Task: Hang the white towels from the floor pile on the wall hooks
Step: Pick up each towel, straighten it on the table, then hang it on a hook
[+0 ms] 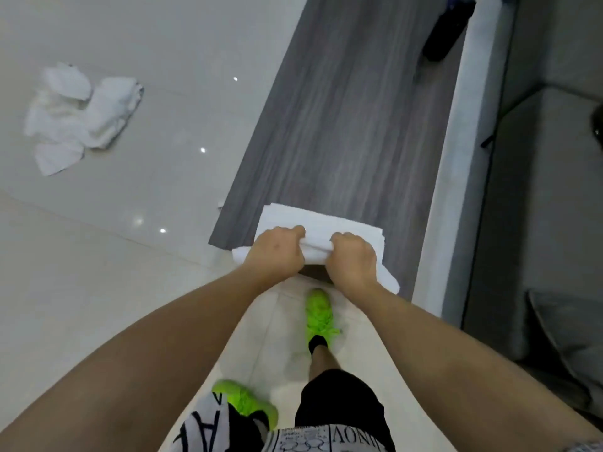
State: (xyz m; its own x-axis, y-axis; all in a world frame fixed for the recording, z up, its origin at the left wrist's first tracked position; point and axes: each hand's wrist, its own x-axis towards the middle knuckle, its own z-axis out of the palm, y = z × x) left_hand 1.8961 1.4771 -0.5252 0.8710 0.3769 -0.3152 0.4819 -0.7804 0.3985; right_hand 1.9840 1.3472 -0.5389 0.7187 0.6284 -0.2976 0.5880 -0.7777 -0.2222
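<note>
Towel (339, 228) first: a white one lies folded flat on the near end of a grey wood-grain counter (342, 125), its closest edge bunched up between both hands. Fingers of the left hand (277, 252) curl over that raised fold and pinch it from the left, while fingers of the right hand (354, 259) are closed round the same fold just beside them, the knuckles of the two hands nearly meeting. Holding it at two close points along one edge likely keeps the fold together so the cloth can be lifted as a neat strip rather than dropping open. Beyond the fingertips the rest of the towel lies smooth on the wood; below the wrists a corner hangs off the counter's end. Far off to the left of the left hand, well apart, the pile of white towels (78, 115) sits crumpled on the glossy tiled floor (130, 197), so more remain to fetch. No wall hooks show here. Under the forearms stand two bright green shoes (318, 316).
</note>
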